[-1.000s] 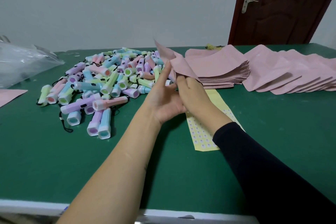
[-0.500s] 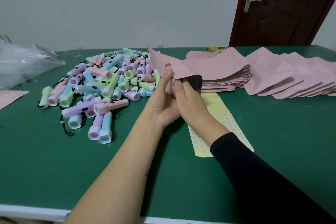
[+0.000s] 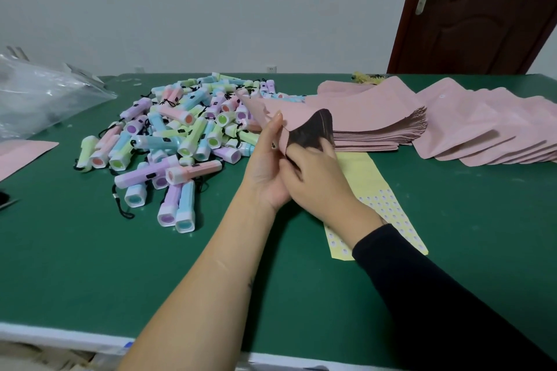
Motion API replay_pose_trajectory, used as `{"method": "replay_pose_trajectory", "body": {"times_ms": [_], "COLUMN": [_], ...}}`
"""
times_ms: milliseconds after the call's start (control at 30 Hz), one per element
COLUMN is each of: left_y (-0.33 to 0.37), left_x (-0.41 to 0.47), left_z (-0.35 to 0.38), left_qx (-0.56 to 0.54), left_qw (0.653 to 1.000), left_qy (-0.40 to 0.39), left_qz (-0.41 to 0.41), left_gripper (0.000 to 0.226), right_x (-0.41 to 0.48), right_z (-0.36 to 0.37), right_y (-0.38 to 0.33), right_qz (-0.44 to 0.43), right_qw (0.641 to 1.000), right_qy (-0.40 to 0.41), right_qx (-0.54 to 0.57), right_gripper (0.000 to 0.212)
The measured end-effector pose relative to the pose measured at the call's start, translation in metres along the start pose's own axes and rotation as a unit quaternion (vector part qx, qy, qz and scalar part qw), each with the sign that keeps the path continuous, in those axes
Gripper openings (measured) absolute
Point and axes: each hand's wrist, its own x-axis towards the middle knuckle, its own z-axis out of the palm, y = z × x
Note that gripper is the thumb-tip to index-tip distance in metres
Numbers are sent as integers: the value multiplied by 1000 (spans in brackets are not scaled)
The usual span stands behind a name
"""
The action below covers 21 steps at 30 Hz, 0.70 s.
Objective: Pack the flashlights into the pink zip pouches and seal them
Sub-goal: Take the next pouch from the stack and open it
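Note:
Both hands hold one pink zip pouch [image 3: 294,114] above the green table [image 3: 90,265], its mouth pulled open so the dark inside shows. My left hand [image 3: 266,165] pinches the near left lip. My right hand [image 3: 319,180] pinches the other lip from the right. A heap of pastel flashlights [image 3: 180,135] with black wrist cords lies just left of the hands. A flat stack of pink pouches [image 3: 376,123] sits right behind the held one.
More pink pouches [image 3: 488,129] fan out at the right. A yellow sticker sheet [image 3: 373,189] lies under my right wrist. A clear plastic bag [image 3: 39,99] is at the far left, with one pink pouch [image 3: 21,153] beside it. A brown door [image 3: 482,9] stands behind.
The held pouch's mouth has been spread wider, so its dark inside now shows. Both hands stayed at the same spot.

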Motion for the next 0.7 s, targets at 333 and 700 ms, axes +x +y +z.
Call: {"method": "replay_pose_trajectory", "body": {"times_ms": [333,700], "left_y": [5,57], "left_x": [6,-16], "left_z": [-4,-1], "left_qx": [-11,-160], "left_qw": [999,981], "left_qy": [-42,4], "left_qz": [13,110], "left_gripper": [82,73], "right_x": [-1,9], "right_z": [-9,-4], "right_y": [-10,6], "right_qz": [-104,-27], "right_qw": [990,995], "right_qy": [61,84], "right_qx": [-75,49], "right_gripper": [31,27]}}
